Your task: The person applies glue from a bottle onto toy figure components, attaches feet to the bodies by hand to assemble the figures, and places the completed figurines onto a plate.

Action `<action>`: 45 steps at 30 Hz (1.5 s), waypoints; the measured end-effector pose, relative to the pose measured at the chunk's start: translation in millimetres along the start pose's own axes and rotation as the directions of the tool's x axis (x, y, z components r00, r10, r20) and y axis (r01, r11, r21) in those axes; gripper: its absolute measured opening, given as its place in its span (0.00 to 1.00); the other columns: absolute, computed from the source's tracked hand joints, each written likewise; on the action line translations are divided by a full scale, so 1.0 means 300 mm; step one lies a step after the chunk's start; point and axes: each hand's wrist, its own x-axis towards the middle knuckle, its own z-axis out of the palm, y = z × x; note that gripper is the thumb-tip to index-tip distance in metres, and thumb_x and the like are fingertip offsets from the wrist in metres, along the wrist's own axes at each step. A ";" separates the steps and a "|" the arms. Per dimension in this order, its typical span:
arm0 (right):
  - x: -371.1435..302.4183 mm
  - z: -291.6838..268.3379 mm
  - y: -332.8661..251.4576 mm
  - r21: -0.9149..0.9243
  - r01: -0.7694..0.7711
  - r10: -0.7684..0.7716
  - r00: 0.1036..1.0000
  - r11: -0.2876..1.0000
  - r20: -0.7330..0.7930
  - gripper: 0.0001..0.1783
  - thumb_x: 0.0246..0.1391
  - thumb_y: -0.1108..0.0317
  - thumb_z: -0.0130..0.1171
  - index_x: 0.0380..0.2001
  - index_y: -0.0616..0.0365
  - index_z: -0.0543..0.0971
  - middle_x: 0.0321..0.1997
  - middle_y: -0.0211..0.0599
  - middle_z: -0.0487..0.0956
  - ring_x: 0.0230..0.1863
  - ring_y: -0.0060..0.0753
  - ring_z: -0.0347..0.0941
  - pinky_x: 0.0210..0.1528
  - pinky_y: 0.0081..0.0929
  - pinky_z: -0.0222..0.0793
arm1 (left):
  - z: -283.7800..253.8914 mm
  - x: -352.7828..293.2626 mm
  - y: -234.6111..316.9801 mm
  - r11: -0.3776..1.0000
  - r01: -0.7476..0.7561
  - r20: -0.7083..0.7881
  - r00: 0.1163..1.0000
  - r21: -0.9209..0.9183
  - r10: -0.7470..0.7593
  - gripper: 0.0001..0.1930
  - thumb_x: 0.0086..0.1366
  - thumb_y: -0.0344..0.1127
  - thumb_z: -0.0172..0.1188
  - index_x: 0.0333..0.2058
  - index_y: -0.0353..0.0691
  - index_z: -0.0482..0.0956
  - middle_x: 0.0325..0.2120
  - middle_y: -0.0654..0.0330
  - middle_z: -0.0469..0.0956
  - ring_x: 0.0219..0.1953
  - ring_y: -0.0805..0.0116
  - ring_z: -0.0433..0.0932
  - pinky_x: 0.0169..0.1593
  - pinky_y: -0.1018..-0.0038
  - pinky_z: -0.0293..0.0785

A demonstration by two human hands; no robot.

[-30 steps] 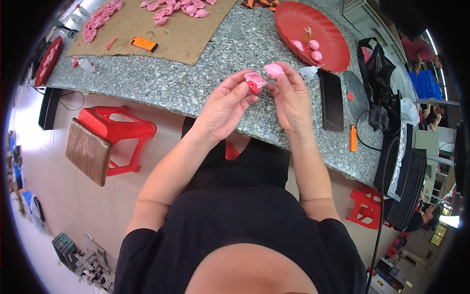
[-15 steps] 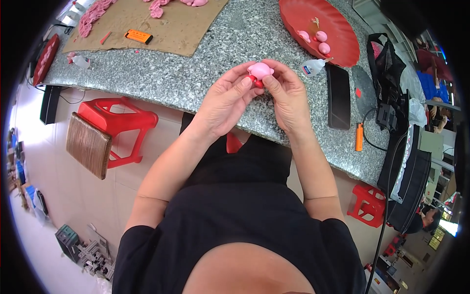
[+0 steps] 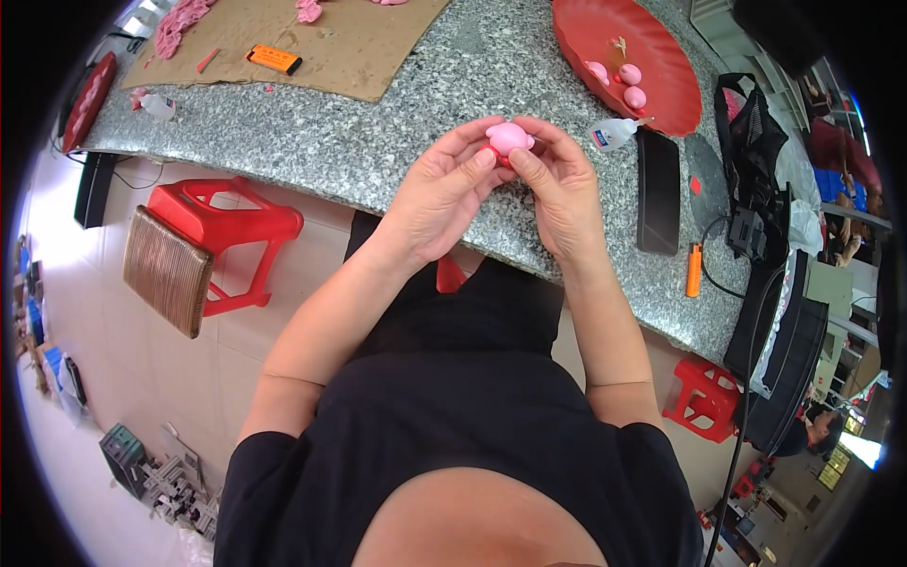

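Observation:
Between my two hands, just above the near edge of the granite table, is a small round pink figurine (image 3: 510, 139) with red feet. My left hand (image 3: 451, 184) pinches its left side, thumb at a red foot and fingers behind. From the other side my right hand (image 3: 557, 186) grips it, thumb on the lower right of the body. Its back is hidden by my fingers. Right of my right hand a small clear glue bottle (image 3: 614, 134) lies on the table. Beyond it a red scalloped tray (image 3: 666, 109) holds several pink pieces.
A black phone (image 3: 658, 194) and an orange lighter (image 3: 694, 271) lie at the right, by a black mesh bag (image 3: 751, 128). Brown cardboard (image 3: 368, 66) at the far left carries an orange cutter (image 3: 273, 60) and pink pieces. A red stool (image 3: 227, 222) stands left below the table.
The view has shifted slightly, so the table things sit a little lower and to the right. Both hands keep their hold, and the pink figurine has tilted slightly.

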 end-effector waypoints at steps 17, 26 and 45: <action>-0.025 -0.018 -0.010 0.071 -0.027 0.019 0.995 0.997 0.103 0.17 0.44 0.79 0.57 0.42 0.64 0.71 0.40 0.36 0.73 0.41 0.25 0.70 0.45 0.21 0.68 | 0.049 -0.030 0.000 0.908 -0.236 0.014 0.969 0.347 0.246 0.17 0.55 0.21 0.54 0.44 0.32 0.64 0.41 0.57 0.69 0.44 0.72 0.69 0.48 0.77 0.67; -0.019 -0.016 0.005 0.035 0.031 -0.035 0.994 0.999 0.103 0.17 0.43 0.79 0.58 0.40 0.65 0.72 0.39 0.36 0.70 0.41 0.25 0.68 0.45 0.20 0.66 | 0.011 -0.026 0.015 0.759 -0.257 0.045 0.956 0.598 0.288 0.14 0.52 0.20 0.55 0.39 0.32 0.71 0.39 0.57 0.68 0.41 0.72 0.69 0.46 0.78 0.67; -0.022 -0.016 0.034 -0.211 0.288 -0.262 0.955 0.934 0.140 0.13 0.39 0.76 0.62 0.33 0.62 0.75 0.31 0.33 0.70 0.32 0.23 0.68 0.33 0.18 0.66 | -0.045 -0.019 0.013 0.654 -0.389 0.199 0.917 0.649 0.347 0.14 0.50 0.23 0.59 0.38 0.31 0.71 0.37 0.56 0.68 0.41 0.69 0.68 0.45 0.75 0.67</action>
